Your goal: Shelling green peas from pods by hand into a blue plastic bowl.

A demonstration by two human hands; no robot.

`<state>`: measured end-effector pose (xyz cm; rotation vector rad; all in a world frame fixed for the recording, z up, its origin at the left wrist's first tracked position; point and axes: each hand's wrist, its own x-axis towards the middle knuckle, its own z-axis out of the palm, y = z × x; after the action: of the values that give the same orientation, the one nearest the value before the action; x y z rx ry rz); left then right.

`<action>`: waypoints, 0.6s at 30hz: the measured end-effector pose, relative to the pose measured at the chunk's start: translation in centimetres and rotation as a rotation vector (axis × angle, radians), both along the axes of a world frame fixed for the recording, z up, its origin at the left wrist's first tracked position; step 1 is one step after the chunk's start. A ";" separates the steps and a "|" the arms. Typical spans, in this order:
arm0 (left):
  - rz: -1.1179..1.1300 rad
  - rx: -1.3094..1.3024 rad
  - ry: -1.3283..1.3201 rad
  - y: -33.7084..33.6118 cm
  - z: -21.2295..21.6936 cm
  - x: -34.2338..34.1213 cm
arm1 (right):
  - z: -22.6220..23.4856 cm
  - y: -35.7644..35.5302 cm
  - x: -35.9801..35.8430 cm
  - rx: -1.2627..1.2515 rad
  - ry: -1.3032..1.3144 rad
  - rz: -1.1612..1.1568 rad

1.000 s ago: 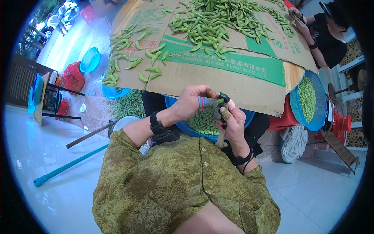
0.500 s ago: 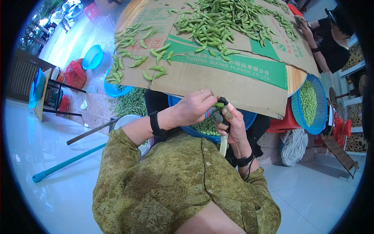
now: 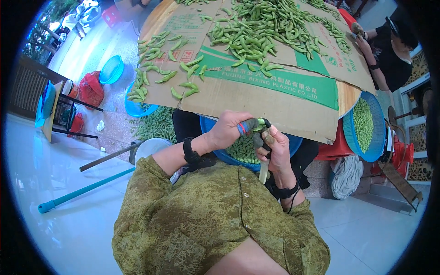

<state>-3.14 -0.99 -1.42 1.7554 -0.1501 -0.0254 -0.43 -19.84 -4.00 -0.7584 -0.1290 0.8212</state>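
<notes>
Over a blue basket (image 3: 220, 156) in my lap, my two hands meet, with shelled green beans (image 3: 244, 150) lying in it. My left hand (image 3: 231, 129) is closed, its finger wrapped in a dark cover with blue and red bands. It pinches one end of a green bean pod (image 3: 261, 122). My right hand (image 3: 276, 147), also with dark covers on its fingers, is closed on the pod's other end. A pale strip hangs below the right palm; what it is I cannot tell. The fingers partly hide the pod.
Flattened cardboard (image 3: 220, 98) covers the round table ahead, with heaped bean pods (image 3: 266, 32) on it. At right stands a blue basket (image 3: 357, 140) of shelled beans; a person (image 3: 389, 55) sits beyond. More pods (image 3: 156, 123) lie on the floor at left, near a teal pole (image 3: 87, 190).
My left hand has turned and shifted slightly left, its covered finger now stretched toward the pod. My right hand stays nearly in place. The view has shifted a little.
</notes>
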 end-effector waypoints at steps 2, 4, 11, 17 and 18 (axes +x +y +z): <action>0.017 0.135 -0.079 -0.3 -0.4 -0.1 | -1.3 -0.1 -0.3 -0.347 -0.328 -0.179; 0.034 0.271 -0.157 -0.4 -0.9 -0.3 | -1.3 0.4 -0.3 -0.483 -0.547 -0.300; -0.131 0.346 -0.257 -0.2 -0.8 -1.0 | -1.3 0.7 0.6 -0.736 -1.363 -0.526; -0.123 0.319 -0.117 -0.2 -1.2 -1.2 | -1.6 0.5 0.8 -0.772 -1.433 -0.495; -0.097 0.243 0.023 -0.2 -0.8 -1.3 | -1.5 0.4 0.8 -0.763 -1.419 -0.514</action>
<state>-4.41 -1.17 -2.19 1.9879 -0.2229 -0.1399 0.41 -19.42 -5.52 -1.9009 -0.8706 -0.3386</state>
